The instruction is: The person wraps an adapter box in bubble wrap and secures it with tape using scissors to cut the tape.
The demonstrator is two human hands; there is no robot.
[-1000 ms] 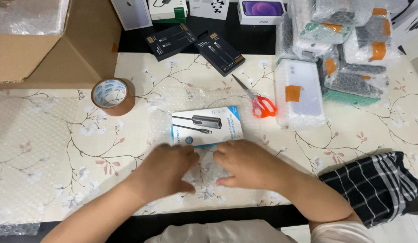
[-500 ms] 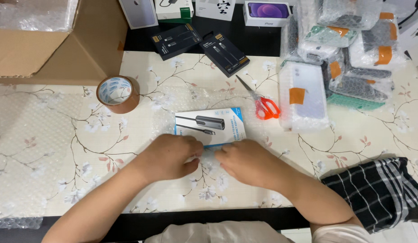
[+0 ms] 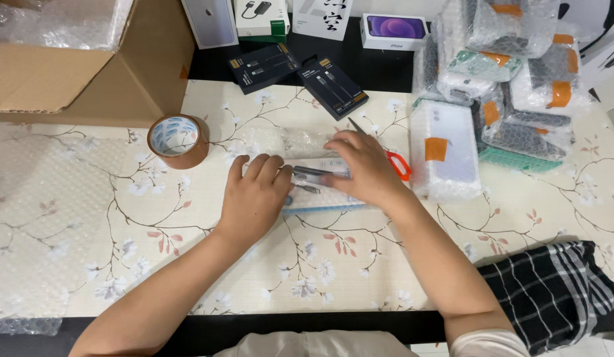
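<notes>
Flat white-and-blue box [image 3: 318,192], lying flat under a fold of clear bubble wrap [image 3: 300,141], pinned beneath both palms, its blue edge showing between them.

A brown tape roll [image 3: 176,140] sits left; red-handled scissors [image 3: 392,158] right; cardboard box [image 3: 82,59] far left; checked cloth [image 3: 552,291] near right.

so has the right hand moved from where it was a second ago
Yes. The right hand has gone up the table, away from the person. It was below the red-handled scissors; now it lies level with them, on the bubble wrap folded over the blue box.
</notes>
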